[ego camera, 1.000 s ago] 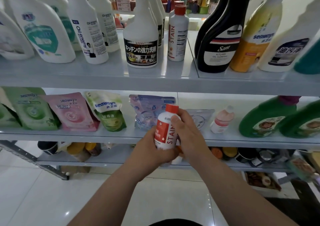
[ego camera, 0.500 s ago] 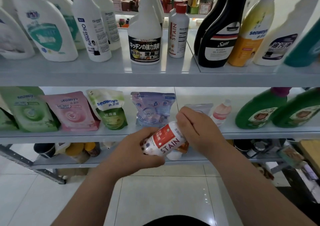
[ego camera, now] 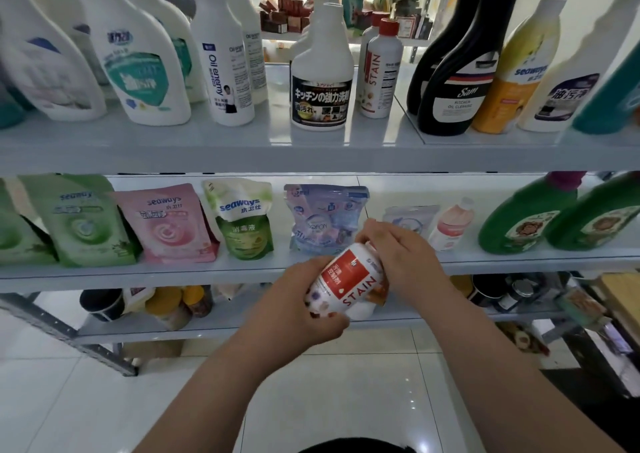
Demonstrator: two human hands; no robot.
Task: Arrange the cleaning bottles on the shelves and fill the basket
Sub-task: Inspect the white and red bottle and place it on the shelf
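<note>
Both hands are holding a white stain bottle (ego camera: pixel 346 284) with a red label in the air, in front of the edge of the middle shelf (ego camera: pixel 145 274). It is tilting, top end toward the upper right. The left hand (ego camera: pixel 298 302) is wrapping its fingers round the bottle's lower body. The right hand (ego camera: pixel 403 255) is closing its fingers over the top end and hiding the cap.

Just behind the hands, a blue pouch (ego camera: pixel 325 215) and a pale pouch (ego camera: pixel 408 215) are standing on the middle shelf. A small pink bottle (ego camera: pixel 450 225) is leaning just right of them, with two green bottles (ego camera: pixel 519 222) further right. A green-and-white pouch (ego camera: pixel 242 217) and a pink pouch (ego camera: pixel 166 224) are lining up to the left.

On the top shelf (ego camera: pixel 207 147) a second stain bottle (ego camera: pixel 379 71) is standing upright just beside a black-labelled white bottle (ego camera: pixel 322 81). Black bottles (ego camera: pixel 457 81) are standing to its right, and white bottles are crowding the left end. The bottom shelf (ego camera: pixel 242 326) is carrying jars and cans, too blurred to identify.
</note>
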